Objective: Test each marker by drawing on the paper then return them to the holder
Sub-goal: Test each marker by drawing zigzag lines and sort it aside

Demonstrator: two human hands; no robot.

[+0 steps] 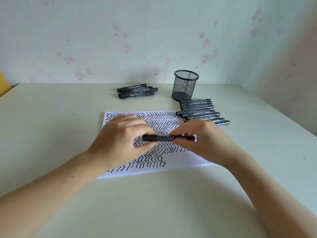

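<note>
A black marker [164, 138] lies level above the paper, held at both ends. My left hand [120, 140] pinches its left end, which looks like the cap, and my right hand [204, 140] grips the right part of the barrel. Below them the white paper [187, 160] is covered with black zigzag lines. The black mesh holder [185, 87] stands upright behind the paper at the right; I see no markers inside it. A row of several black markers [200, 110] lies beside the holder. A smaller pile of black markers [137, 91] lies at the back centre.
The pale table [154, 203] runs to a flowered wall at the back and right. A yellow object [3, 85] shows at the far left edge.
</note>
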